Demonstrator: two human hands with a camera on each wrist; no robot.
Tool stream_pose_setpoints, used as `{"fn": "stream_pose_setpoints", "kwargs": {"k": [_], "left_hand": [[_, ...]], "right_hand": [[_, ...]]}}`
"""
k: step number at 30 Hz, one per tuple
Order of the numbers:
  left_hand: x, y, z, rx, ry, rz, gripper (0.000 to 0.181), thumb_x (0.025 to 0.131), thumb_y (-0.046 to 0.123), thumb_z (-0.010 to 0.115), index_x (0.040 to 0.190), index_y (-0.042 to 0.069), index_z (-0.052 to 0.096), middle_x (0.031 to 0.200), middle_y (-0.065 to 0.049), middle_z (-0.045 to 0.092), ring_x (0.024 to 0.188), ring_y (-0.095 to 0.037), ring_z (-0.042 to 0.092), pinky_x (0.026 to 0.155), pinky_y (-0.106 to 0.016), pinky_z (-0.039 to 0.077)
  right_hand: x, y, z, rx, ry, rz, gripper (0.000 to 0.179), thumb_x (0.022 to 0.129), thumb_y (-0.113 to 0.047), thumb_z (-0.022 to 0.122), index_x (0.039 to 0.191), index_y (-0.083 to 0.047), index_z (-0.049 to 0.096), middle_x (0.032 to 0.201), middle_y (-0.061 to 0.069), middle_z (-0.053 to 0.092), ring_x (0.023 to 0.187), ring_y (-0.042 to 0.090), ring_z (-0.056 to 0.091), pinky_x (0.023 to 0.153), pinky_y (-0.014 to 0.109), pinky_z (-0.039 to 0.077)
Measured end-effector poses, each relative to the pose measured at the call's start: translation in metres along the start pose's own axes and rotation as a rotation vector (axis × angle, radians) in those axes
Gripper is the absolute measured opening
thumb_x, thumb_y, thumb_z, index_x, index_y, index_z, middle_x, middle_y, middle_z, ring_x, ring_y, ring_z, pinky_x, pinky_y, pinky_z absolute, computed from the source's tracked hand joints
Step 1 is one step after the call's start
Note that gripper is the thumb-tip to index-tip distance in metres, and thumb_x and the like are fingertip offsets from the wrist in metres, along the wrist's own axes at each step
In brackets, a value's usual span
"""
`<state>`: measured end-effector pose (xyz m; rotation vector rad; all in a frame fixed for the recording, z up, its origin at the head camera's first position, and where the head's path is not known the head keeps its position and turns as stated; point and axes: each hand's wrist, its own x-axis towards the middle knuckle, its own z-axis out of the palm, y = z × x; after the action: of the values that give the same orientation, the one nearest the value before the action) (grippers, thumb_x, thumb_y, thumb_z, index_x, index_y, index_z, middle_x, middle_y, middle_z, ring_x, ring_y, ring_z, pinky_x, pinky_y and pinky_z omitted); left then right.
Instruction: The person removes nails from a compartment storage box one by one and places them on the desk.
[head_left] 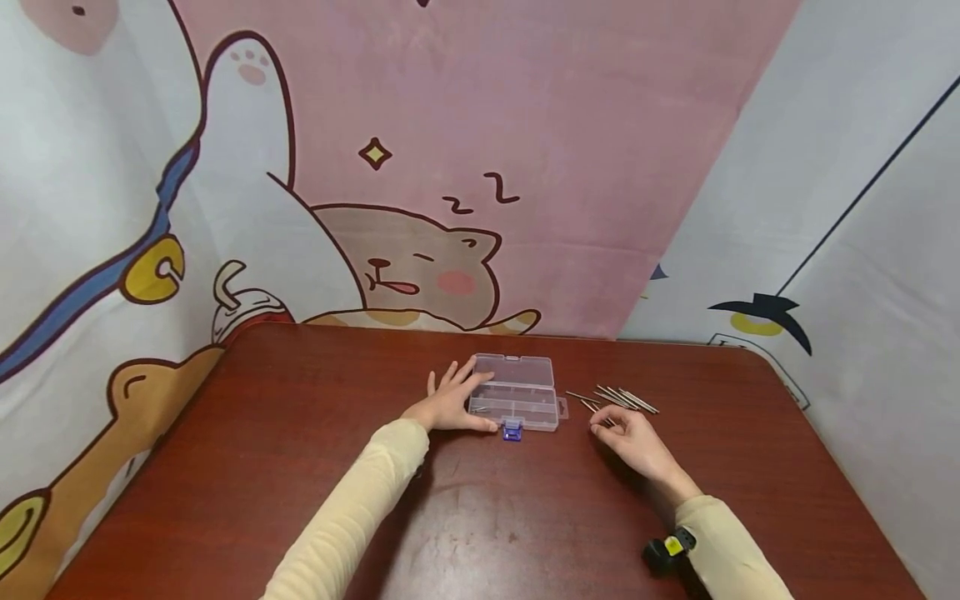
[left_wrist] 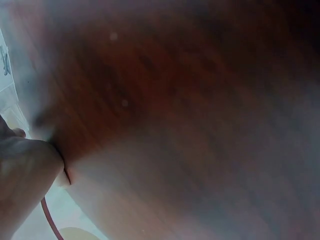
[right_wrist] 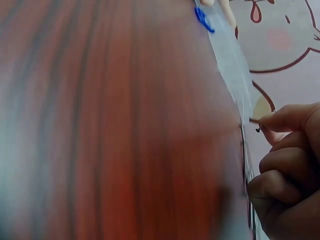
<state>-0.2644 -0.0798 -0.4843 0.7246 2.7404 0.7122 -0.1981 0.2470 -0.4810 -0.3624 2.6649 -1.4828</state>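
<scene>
A clear plastic compartment box [head_left: 534,414] lies with its lid [head_left: 525,368] raised at the back and its blue latch [head_left: 512,432] at the front. My left hand [head_left: 450,402] rests at the box's left end, fingers spread, thumb along the front corner and index finger over the lid's edge. Small metal pieces [head_left: 480,409] lie in the left compartment. To the box's right, my right hand [head_left: 633,440] pinches a nail [right_wrist: 259,129] between thumb and index finger, its small dark head showing. Several long thin nails [head_left: 628,399] lie loose just beyond that hand.
The brown wooden table [head_left: 465,517] carries everything. Behind it hangs a cloth [head_left: 585,167] printed with cartoon animals. A black device with a yellow mark [head_left: 667,552] is strapped at my right wrist. The left wrist view is mostly blurred tabletop.
</scene>
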Motion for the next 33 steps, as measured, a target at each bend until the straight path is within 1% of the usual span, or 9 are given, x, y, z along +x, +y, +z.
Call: {"fn": "stream_pose_setpoints", "kwargs": {"k": [3, 6, 12, 15, 19, 24, 26, 31, 33], "left_hand": [[-0.001, 0.000, 0.000, -0.008, -0.003, -0.007, 0.092, 0.074, 0.056, 0.076, 0.150, 0.023, 0.036, 0.161, -0.012, 0.005, 0.143, -0.043, 0.004, 0.104, -0.070, -0.001], [-0.001, -0.002, 0.001, -0.011, -0.001, -0.008, 0.092, 0.074, 0.056, 0.077, 0.150, 0.023, 0.035, 0.161, -0.013, 0.005, 0.143, -0.043, 0.004, 0.103, -0.070, -0.001], [0.000, -0.003, 0.003, -0.006, 0.016, -0.011, 0.100, 0.074, 0.057, 0.076, 0.154, 0.026, 0.025, 0.161, -0.012, 0.004, 0.143, -0.043, 0.003, 0.104, -0.069, -0.002], [0.000, -0.002, 0.003, -0.009, 0.025, -0.012, 0.104, 0.074, 0.057, 0.077, 0.155, 0.026, 0.021, 0.161, -0.012, 0.005, 0.143, -0.042, 0.003, 0.104, -0.068, -0.002], [-0.001, -0.002, 0.003, -0.033, 0.022, -0.008, 0.104, 0.074, 0.057, 0.076, 0.155, 0.025, 0.019, 0.160, -0.015, 0.003, 0.143, -0.042, 0.003, 0.104, -0.069, -0.003], [-0.006, -0.008, 0.001, -0.110, 0.027, 0.002, 0.099, 0.077, 0.054, 0.076, 0.155, 0.024, 0.022, 0.159, -0.020, 0.003, 0.144, -0.041, 0.003, 0.105, -0.068, -0.004], [-0.008, -0.012, 0.000, -0.138, 0.027, 0.018, 0.094, 0.079, 0.051, 0.075, 0.154, 0.022, 0.025, 0.159, -0.021, 0.006, 0.144, -0.041, 0.005, 0.106, -0.067, -0.004], [-0.011, -0.021, -0.005, -0.138, -0.006, 0.079, 0.080, 0.085, 0.044, 0.072, 0.151, 0.019, 0.034, 0.157, -0.022, 0.015, 0.144, -0.039, 0.008, 0.110, -0.061, 0.000], [-0.011, -0.022, -0.007, -0.137, -0.017, 0.099, 0.078, 0.086, 0.043, 0.071, 0.151, 0.020, 0.034, 0.157, -0.022, 0.016, 0.144, -0.038, 0.008, 0.110, -0.060, 0.001]], "right_hand": [[-0.003, 0.009, -0.012, -0.052, 0.002, 0.022, 0.010, 0.092, -0.004, 0.063, 0.099, 0.003, 0.062, 0.053, -0.008, 0.035, 0.045, 0.001, 0.028, 0.045, 0.022, 0.025], [-0.006, 0.015, -0.023, -0.116, 0.011, 0.033, 0.008, 0.092, -0.005, 0.063, 0.098, 0.000, 0.063, 0.053, -0.008, 0.038, 0.046, 0.003, 0.031, 0.046, 0.023, 0.028], [-0.012, 0.023, -0.043, -0.247, 0.021, 0.002, 0.005, 0.091, -0.006, 0.065, 0.096, -0.004, 0.065, 0.056, -0.007, 0.044, 0.047, 0.004, 0.037, 0.048, 0.024, 0.032], [-0.016, 0.028, -0.050, -0.287, 0.009, 0.003, 0.005, 0.091, -0.006, 0.065, 0.096, -0.005, 0.065, 0.055, -0.007, 0.044, 0.048, 0.005, 0.037, 0.047, 0.024, 0.032], [-0.020, 0.034, -0.056, -0.328, 0.010, 0.000, 0.004, 0.090, -0.005, 0.066, 0.094, -0.006, 0.065, 0.055, -0.007, 0.044, 0.048, 0.005, 0.037, 0.047, 0.024, 0.032], [-0.023, 0.041, -0.061, -0.345, 0.006, -0.006, 0.004, 0.090, -0.006, 0.066, 0.094, -0.006, 0.065, 0.055, -0.007, 0.044, 0.048, 0.005, 0.037, 0.047, 0.024, 0.032], [-0.024, 0.044, -0.065, -0.344, 0.000, -0.001, 0.004, 0.091, -0.006, 0.066, 0.094, -0.007, 0.065, 0.056, -0.007, 0.044, 0.048, 0.005, 0.037, 0.047, 0.024, 0.032], [-0.024, 0.050, -0.077, -0.366, 0.020, 0.026, 0.005, 0.091, -0.007, 0.066, 0.096, -0.006, 0.065, 0.058, -0.004, 0.046, 0.049, 0.006, 0.039, 0.048, 0.025, 0.032], [-0.023, 0.053, -0.081, -0.381, 0.036, 0.035, 0.005, 0.091, -0.006, 0.066, 0.096, -0.005, 0.065, 0.059, -0.004, 0.047, 0.050, 0.007, 0.040, 0.048, 0.025, 0.033]]}}
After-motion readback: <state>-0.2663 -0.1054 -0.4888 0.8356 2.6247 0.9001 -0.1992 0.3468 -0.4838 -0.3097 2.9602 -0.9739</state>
